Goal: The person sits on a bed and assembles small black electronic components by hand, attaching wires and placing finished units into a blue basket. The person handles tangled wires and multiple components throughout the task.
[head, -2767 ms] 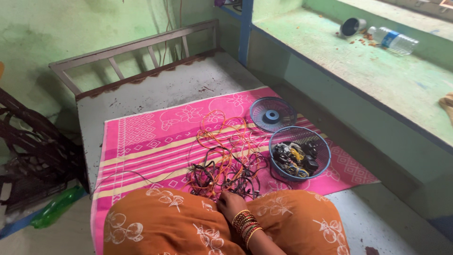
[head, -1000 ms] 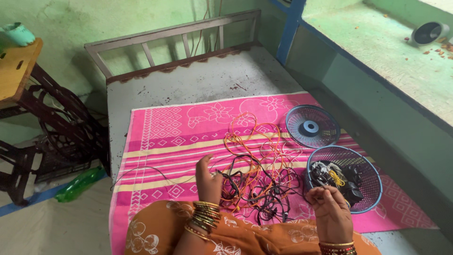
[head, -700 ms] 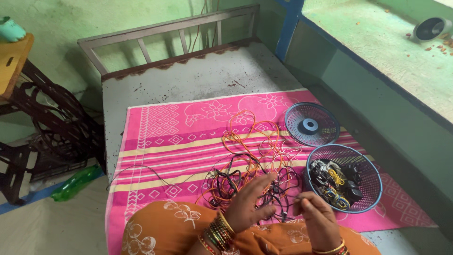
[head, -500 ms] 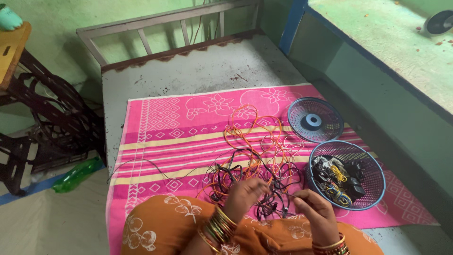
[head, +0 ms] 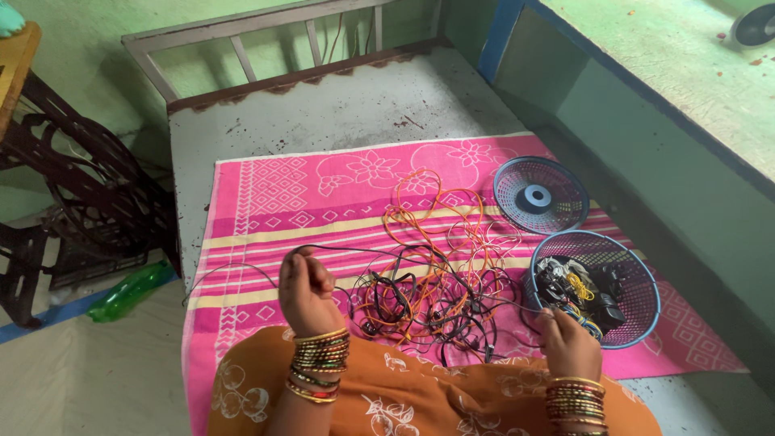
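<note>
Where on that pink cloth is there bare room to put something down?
Bare: the pink patterned cloth's far-left part, and the grey bed surface beyond. Crowded: the tangle of orange and black wires mid-cloth, the blue mesh basket and round blue mesh lid at right.

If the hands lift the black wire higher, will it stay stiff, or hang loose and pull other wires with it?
Probably floppy: the black wire sags between the left hand and right hand. It likely drags neighbours, since it runs through the tangled wire pile. It seems light, being very thin.
</note>
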